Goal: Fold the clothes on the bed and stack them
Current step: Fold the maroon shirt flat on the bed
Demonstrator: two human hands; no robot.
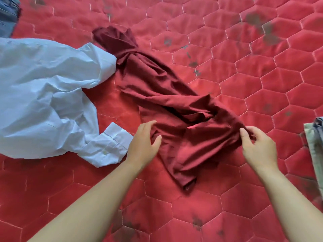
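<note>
A crumpled dark red garment (167, 105) lies diagonally across the middle of the red quilted bed (244, 84). My left hand (143, 144) rests at its near left edge, fingers spread and relaxed, thumb touching the cloth. My right hand (257, 144) pinches the garment's near right edge between thumb and fingers. A light blue long-sleeved shirt (45, 95) lies rumpled at the left, one cuff lying close to my left wrist.
Blue denim (7, 16) shows at the top left corner. A pale folded garment (314, 147) pokes in at the right edge. The bed cover has dark stains in several places.
</note>
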